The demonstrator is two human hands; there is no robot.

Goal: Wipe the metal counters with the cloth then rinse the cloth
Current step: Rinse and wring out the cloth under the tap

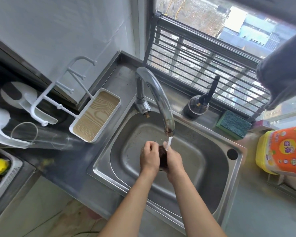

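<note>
A dark brown cloth [163, 157] is bunched between my two hands over the basin of the steel sink [212, 170]. My left hand [149, 156] grips its left side and my right hand [175, 160] grips its right side. Water [169, 142] runs from the curved chrome tap [156, 93] onto the cloth and my right hand. Most of the cloth is hidden between my palms. The metal counter [125, 77] runs around the sink.
A white tray with a wood-grain base [96, 115] sits left of the sink beside a glass [41, 137]. Behind the sink stand a dark bottle [197, 106] and a green sponge [233, 124]. A yellow detergent jug [280, 151] stands at the right.
</note>
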